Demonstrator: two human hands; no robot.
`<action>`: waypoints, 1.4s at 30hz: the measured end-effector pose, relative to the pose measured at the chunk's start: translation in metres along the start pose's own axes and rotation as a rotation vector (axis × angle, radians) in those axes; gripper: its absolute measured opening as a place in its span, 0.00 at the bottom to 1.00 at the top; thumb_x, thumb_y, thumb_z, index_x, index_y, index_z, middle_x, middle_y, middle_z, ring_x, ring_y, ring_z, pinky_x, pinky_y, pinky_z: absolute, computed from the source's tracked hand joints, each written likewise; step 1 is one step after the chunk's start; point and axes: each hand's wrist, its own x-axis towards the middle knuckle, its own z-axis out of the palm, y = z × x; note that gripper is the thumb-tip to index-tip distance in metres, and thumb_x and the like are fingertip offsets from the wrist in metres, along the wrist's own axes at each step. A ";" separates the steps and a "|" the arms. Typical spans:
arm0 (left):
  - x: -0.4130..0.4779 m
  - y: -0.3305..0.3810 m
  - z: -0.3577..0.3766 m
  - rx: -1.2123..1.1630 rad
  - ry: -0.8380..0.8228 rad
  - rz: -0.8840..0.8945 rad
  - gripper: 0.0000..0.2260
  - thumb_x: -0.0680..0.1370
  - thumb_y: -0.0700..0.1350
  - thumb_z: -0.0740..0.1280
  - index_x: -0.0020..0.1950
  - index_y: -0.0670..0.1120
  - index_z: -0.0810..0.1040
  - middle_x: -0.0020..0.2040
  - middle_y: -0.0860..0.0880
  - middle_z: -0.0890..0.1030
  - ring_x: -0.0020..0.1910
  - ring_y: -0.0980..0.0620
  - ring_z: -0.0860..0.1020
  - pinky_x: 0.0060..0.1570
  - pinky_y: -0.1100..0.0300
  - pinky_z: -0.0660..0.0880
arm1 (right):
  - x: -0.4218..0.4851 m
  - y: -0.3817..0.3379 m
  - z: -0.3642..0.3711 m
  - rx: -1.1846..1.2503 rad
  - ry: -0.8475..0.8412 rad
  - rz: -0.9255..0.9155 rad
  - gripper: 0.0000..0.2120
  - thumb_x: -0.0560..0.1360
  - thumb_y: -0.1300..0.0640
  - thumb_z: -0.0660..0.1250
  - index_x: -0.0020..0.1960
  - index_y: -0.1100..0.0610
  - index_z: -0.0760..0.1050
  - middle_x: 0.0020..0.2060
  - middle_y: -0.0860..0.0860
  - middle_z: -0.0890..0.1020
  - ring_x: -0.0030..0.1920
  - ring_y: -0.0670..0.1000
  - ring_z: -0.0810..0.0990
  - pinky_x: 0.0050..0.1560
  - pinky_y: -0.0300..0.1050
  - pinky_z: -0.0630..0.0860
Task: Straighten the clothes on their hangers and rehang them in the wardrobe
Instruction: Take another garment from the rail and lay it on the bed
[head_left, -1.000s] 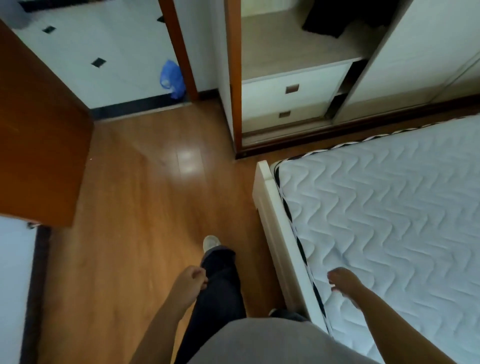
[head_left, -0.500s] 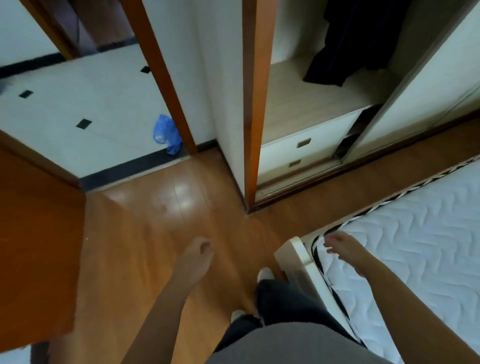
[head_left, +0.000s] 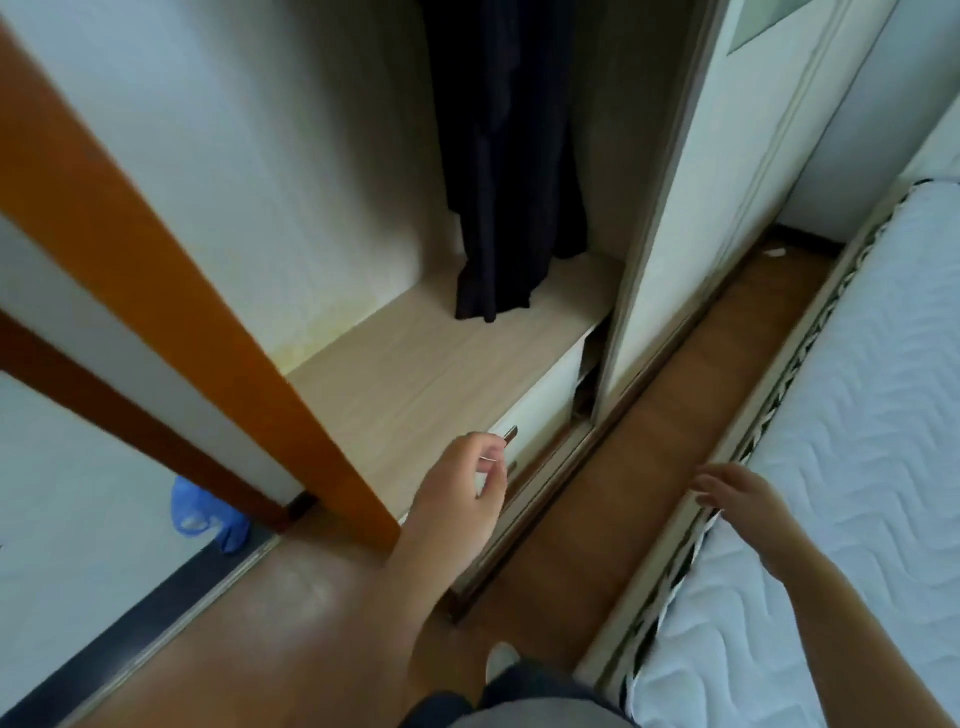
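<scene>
1. Dark garment (head_left: 511, 156): hangs in the open bay of the wardrobe (head_left: 311, 156), upper centre of the frame. Its hanger is out of view above the top edge. The hem reaches down to the rear of the light wood shelf (head_left: 426, 374); whether it touches cannot be told.
2. Below the shelf sits a white drawer front (head_left: 545, 405) with a small dark handle (head_left: 511, 434).
3. A pale sliding door (head_left: 691, 208) closes off the bay on the right of the garment.
4. An orange wooden post (head_left: 182, 291) runs diagonally from the upper left to lower centre and borders the open bay on the left.
5. A white quilted mattress (head_left: 857, 415) fills the right edge of the frame. A narrow strip of brown wooden floor (head_left: 649, 441) lies between it and the wardrobe.
6. A blue plastic bag (head_left: 205, 514) lies at the lower left, on the pale floor beyond the post, well apart from both hands.
7. A small white scrap (head_left: 776, 253) lies at the far end of the floor strip.
8. Left hand (head_left: 467, 488): forearm extended up from the bottom centre, hand in front of the drawer front, just below the handle. Fingers are loosely curled with the thumb near the forefinger; nothing is seen in the grip.
9. Right hand (head_left: 737, 493): held palm down over the near edge of the mattress, fingers spread and relaxed, gripping nothing.
10. Neither hand touches the garment; both are well below it.
</scene>
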 end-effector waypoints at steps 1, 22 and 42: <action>0.017 0.004 -0.001 0.001 0.016 0.011 0.09 0.79 0.47 0.58 0.59 0.51 0.71 0.51 0.60 0.73 0.49 0.67 0.71 0.43 0.82 0.66 | 0.007 -0.010 -0.005 0.024 0.024 -0.011 0.08 0.78 0.65 0.59 0.54 0.65 0.74 0.50 0.62 0.79 0.44 0.56 0.76 0.34 0.32 0.72; 0.318 0.112 -0.075 -0.250 0.838 0.484 0.10 0.74 0.39 0.62 0.55 0.42 0.73 0.47 0.49 0.76 0.42 0.64 0.74 0.43 0.70 0.73 | 0.171 -0.311 -0.081 0.120 0.025 -0.662 0.07 0.77 0.61 0.60 0.52 0.53 0.74 0.44 0.49 0.83 0.43 0.46 0.82 0.44 0.32 0.75; 0.423 0.182 -0.185 -0.390 0.843 0.487 0.03 0.74 0.42 0.66 0.46 0.49 0.77 0.43 0.52 0.81 0.40 0.59 0.78 0.37 0.76 0.70 | 0.158 -0.633 -0.042 0.172 -0.139 -1.171 0.20 0.76 0.46 0.61 0.63 0.57 0.68 0.46 0.48 0.77 0.47 0.48 0.78 0.43 0.42 0.73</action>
